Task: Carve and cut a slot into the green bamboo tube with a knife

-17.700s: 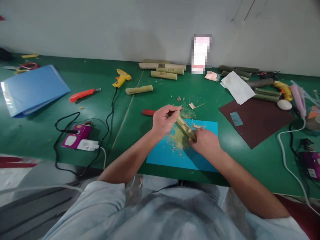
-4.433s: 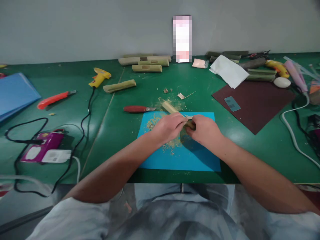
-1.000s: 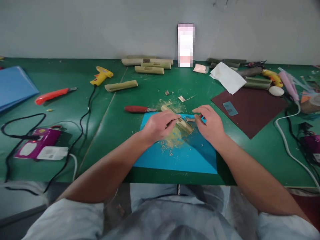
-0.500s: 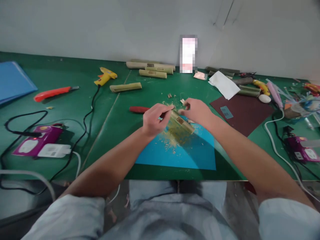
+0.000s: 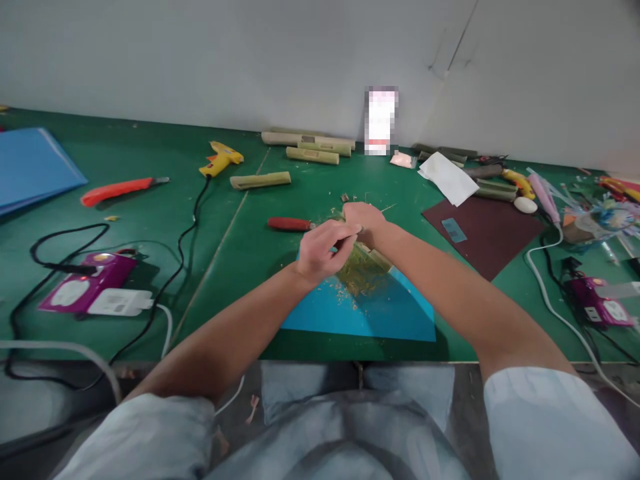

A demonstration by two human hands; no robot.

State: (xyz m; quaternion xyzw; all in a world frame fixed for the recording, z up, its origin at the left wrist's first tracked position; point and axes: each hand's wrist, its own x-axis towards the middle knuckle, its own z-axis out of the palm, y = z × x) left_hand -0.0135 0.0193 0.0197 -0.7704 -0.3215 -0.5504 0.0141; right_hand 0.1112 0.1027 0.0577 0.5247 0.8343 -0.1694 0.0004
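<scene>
A green surface [image 5: 240, 253] fills the middle band of the frame, below a pale wall. At the upper left edge lies a blue folder [image 5: 35, 167]. On the right lies a dark brown sheet [image 5: 483, 230], with a white paper [image 5: 447, 177] just above its upper corner. At lower centre, a blue mat [image 5: 400, 313] lies flat at the near edge of the surface, partly covered by both forearms.

The left hand [image 5: 323, 250] is at the centre of the frame, over the mat's upper edge. Its fingers are curled shut around the upper end of a bamboo piece [image 5: 377, 257], which slants down to the right over the mat. Yellowish shavings [image 5: 357, 273] are heaped on the mat under and beside it. The right hand [image 5: 365, 215] is just above the left one, palm down, with its fingers bent toward the surface beyond the mat. I cannot tell whether it holds anything.

At left centre a purple box [image 5: 87, 290] sits among black cables. A row of bamboo lengths [image 5: 310, 143] lies along the wall at upper centre. A yellow glue gun [image 5: 223, 159] is to their left, and an orange utility knife [image 5: 123, 190] lies further left. A red-handled knife [image 5: 290, 224] lies on the surface just left of the hands.
</scene>
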